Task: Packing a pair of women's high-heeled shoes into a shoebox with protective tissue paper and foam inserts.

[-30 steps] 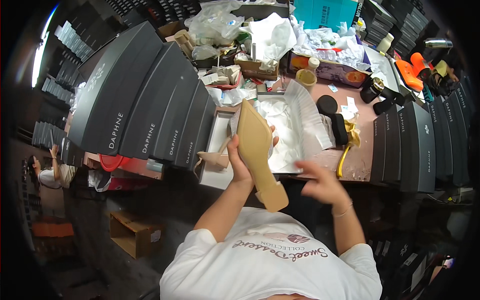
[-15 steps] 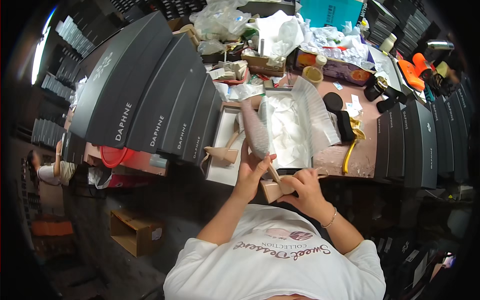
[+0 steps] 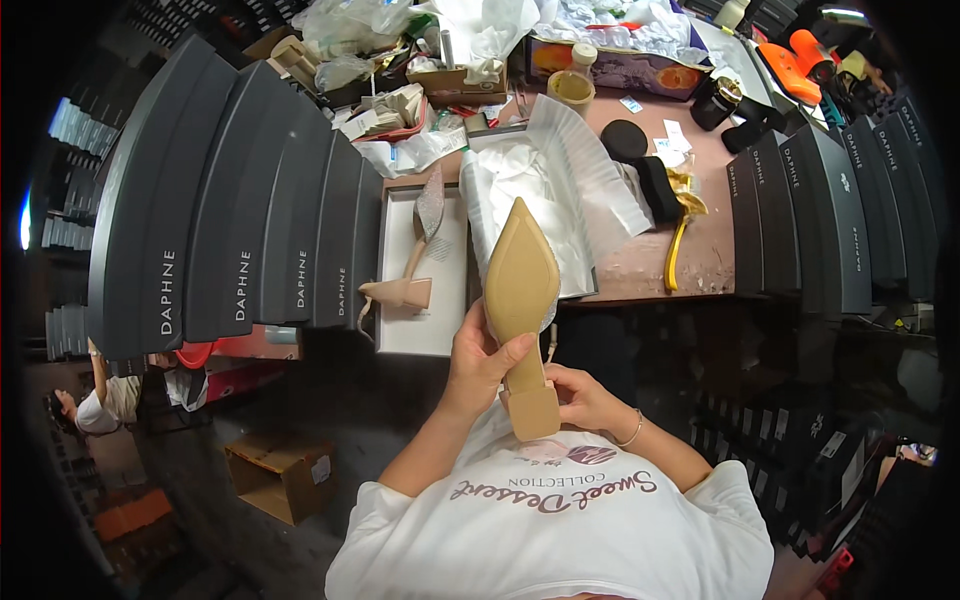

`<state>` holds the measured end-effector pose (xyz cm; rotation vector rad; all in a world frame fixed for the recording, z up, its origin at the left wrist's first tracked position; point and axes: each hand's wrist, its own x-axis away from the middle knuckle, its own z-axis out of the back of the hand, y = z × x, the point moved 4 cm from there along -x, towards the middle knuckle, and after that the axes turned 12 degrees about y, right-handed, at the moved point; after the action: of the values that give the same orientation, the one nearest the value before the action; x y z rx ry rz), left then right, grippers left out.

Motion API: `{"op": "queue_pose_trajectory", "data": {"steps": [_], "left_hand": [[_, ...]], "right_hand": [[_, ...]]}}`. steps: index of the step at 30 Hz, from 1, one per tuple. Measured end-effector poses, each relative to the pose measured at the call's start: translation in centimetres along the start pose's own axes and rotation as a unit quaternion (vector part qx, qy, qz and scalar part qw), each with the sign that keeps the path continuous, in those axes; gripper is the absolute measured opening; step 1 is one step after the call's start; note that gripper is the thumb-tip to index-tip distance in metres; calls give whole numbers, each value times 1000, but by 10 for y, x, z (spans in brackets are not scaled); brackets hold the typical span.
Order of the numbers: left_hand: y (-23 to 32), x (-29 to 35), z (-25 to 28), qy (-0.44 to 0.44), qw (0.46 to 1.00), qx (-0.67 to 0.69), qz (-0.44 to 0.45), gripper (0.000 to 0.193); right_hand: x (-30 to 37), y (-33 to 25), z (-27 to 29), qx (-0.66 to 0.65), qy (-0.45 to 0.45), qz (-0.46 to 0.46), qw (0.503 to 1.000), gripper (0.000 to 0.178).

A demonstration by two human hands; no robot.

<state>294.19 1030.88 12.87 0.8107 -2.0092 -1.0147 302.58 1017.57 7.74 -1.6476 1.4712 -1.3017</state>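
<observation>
A pointed beige heeled shoe is held up in front of me, its tan sole facing me and its toe pointing away. My left hand is closed around its middle, thumb across the sole. Curled fingers of my right hand grip beside the block heel, partly hidden behind it. A thin strap end hangs out on the right. The matching shoe lies on its side in a white-lined box lid at the left. Beyond my hands, an open shoebox holds crumpled white tissue paper.
Dark shoeboxes stand in rows at the left and right. A glue tub, black round lid and yellow-handled tool lie on the table. A cardboard carton sits on the floor; another person is at far left.
The shoe in my hands has turned from side-on to sole toward me, toe upright. My view has shifted, so the table's things appear farther left and higher.
</observation>
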Motion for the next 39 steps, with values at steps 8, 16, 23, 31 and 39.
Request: {"op": "queue_pose_trajectory", "data": {"steps": [8,16,23,31,39], "left_hand": [[-15,-6,2,-48,991,5,126,44],[-37,-3,-18,-52,983,67,162,19],[-56,-5,-36,-102,971,-17,215,16],[-60,-3,-29,-54,974,9,218,10],[-55,27,-22,-29,984,-26,172,5]], "right_hand": [[-6,-11,3,-4,-50,18,999,46],[-3,-102,187,300,410,138,850,18],[-46,-141,280,687,443,220,533,33],[-34,-149,232,409,470,210,754,25],[-13,-104,26,443,221,401,771,15]]}}
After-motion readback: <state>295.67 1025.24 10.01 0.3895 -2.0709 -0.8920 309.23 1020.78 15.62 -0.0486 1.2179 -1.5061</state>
